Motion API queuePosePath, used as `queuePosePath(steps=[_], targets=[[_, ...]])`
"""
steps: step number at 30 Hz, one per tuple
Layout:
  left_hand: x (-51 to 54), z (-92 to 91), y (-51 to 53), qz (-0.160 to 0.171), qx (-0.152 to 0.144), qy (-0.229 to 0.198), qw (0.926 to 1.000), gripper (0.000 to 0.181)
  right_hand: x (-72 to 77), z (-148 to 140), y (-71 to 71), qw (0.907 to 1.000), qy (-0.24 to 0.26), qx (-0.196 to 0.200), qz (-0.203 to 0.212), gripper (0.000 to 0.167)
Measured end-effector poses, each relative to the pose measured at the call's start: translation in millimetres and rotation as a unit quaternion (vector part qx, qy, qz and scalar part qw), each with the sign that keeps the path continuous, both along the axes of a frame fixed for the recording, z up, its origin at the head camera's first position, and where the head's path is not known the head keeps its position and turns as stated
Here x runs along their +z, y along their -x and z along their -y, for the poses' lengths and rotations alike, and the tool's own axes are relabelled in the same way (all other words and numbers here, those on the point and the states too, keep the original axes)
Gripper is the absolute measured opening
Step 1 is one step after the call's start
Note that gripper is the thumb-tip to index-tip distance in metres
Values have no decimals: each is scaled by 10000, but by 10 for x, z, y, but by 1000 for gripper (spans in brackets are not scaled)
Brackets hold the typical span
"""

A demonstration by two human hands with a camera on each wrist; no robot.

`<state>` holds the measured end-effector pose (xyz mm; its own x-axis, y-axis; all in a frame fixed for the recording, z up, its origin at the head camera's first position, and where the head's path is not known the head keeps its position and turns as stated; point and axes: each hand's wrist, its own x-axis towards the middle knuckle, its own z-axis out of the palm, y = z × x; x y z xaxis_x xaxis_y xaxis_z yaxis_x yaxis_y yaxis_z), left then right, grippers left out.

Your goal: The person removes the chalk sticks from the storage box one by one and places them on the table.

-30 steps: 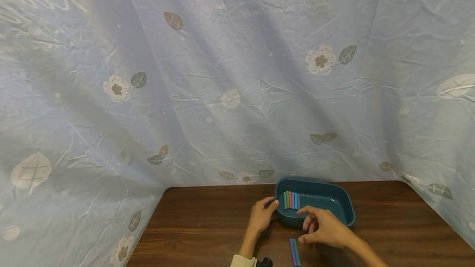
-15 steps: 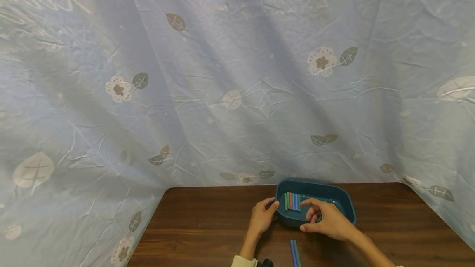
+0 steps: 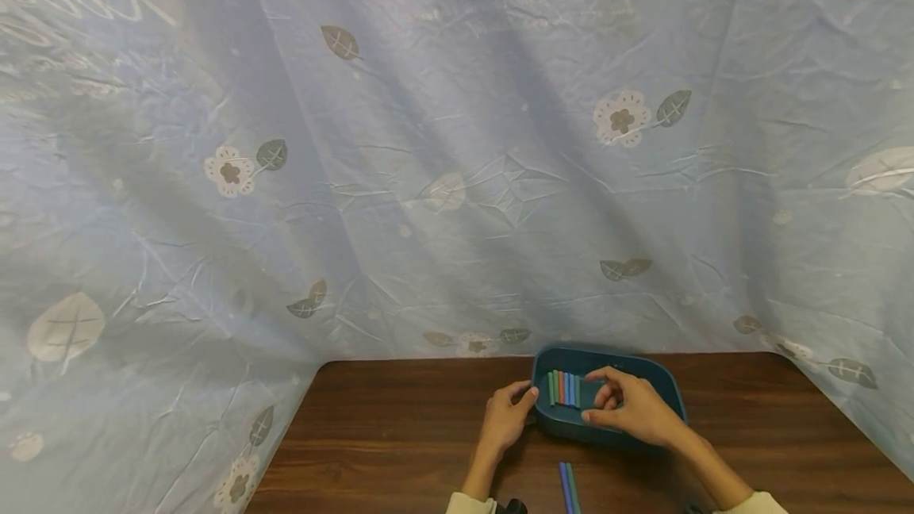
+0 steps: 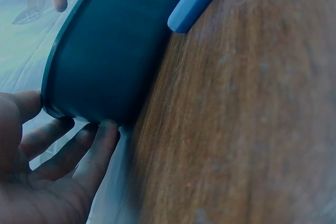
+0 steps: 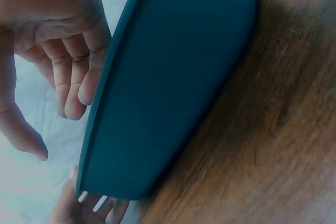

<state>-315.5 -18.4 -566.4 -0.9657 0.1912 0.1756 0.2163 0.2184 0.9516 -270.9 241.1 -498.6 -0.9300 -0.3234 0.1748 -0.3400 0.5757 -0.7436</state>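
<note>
My left hand (image 3: 504, 419) holds the left end of a dark teal plastic basin (image 3: 607, 355). In the left wrist view, the thumb is at the rim and the fingers touch the outer wall. Inside the basin, several thin sticks (image 3: 561, 389) in green, red and blue lie side by side at the left. My right hand (image 3: 631, 409) hovers over the basin's front rim, thumb and index finger apart, the other fingers loosely bent, nothing in it. On the table in front lie two more sticks, one purple-blue (image 3: 566, 486) and one green (image 3: 574, 490).
A dark brown wood-grain table (image 3: 385, 427) bears the basin near its back edge. Behind and at both sides hangs a pale blue curtain (image 3: 457, 181) printed with leaves and flowers.
My right hand has moved back and slightly right, from near the front sticks to over the basin. The left hand keeps its place on the basin's left end.
</note>
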Motion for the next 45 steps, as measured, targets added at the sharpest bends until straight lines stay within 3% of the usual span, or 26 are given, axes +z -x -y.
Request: queuePosePath(steps=[10,25,45], targets=[[5,3,-8,-69,151,265,9995,41,-92,-46,164,9994,124,-265,209,67],[3,13,7,-77,84,127,9999,41,-254,-89,324,9982,71,-451,383,71],[-6,-10,16,-73,109,119,9998,39,-366,-131,547,9977,121,-295,599,79]])
